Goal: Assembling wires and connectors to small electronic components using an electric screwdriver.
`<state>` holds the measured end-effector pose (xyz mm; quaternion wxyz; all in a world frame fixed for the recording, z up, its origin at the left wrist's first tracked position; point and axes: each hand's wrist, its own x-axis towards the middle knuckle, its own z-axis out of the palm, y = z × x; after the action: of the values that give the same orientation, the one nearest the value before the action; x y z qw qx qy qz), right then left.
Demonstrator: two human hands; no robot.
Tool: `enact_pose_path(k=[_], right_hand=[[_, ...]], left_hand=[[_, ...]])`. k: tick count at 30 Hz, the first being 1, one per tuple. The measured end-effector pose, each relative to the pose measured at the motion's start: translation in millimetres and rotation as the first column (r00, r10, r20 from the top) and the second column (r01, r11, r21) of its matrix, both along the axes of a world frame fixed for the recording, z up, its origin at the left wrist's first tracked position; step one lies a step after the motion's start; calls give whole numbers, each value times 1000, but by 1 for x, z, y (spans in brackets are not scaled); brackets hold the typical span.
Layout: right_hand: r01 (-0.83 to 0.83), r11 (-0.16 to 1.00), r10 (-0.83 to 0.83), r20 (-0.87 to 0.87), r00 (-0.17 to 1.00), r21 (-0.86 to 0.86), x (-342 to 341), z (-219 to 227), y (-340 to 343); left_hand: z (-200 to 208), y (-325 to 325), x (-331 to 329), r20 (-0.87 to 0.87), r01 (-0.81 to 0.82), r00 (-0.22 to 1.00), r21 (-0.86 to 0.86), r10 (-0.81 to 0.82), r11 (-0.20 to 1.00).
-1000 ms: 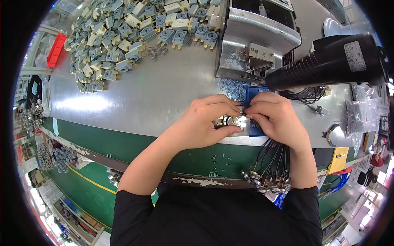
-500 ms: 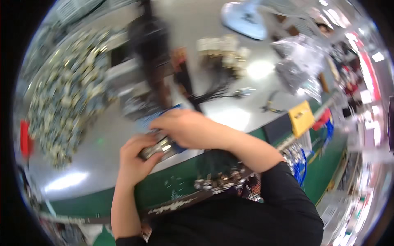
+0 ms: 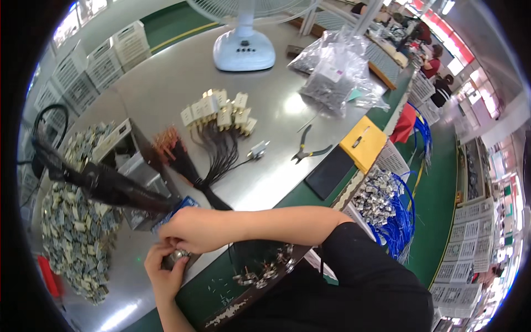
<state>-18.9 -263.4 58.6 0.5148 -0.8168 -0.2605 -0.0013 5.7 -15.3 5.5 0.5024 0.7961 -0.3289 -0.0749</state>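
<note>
Near the table's front edge, my left hand [image 3: 165, 272] is closed, with thumb and fingers pinching a small shiny metal part [image 3: 180, 254]. My right hand [image 3: 194, 230] reaches across from the right and lies close above it, fingers curled together at the part. What sits between the right fingertips is hidden. Just behind the right hand shows a blue printed piece [image 3: 187, 203], partly covered. A black cylindrical power tool [image 3: 124, 190] with a cable slants down toward that blue piece; its tip cannot be made out.
Left lies a large heap of small grey-and-cream parts [image 3: 80, 232] beside a metal box [image 3: 148, 176]. Black wires with white connectors [image 3: 213, 110], pliers [image 3: 308, 148], a dark flat slab [image 3: 330, 174], a yellow pad [image 3: 363, 143], plastic bags [image 3: 332, 77] and a fan [image 3: 243, 50] stand farther off.
The whole view has turned and sharpened, and the table's things sit further left in it. My two hands stay together at the metal part.
</note>
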Motion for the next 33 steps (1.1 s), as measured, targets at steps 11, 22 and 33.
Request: enact_pose_path(k=[11,22,33], right_hand=[[79,992,-89,-96,991,-102,0,-5,14],[48,968,-10,151,988,-248,-2,-20,18],[221,958,-282,445,850,184,-13,28,-12]], left_hand=[[-9,-1,-1,-100,-33,995,-74,26,997],[-9,4,-4,-117,-18,993,-59,11,998],[8,2,5,59,46,997,-108,-40,993]])
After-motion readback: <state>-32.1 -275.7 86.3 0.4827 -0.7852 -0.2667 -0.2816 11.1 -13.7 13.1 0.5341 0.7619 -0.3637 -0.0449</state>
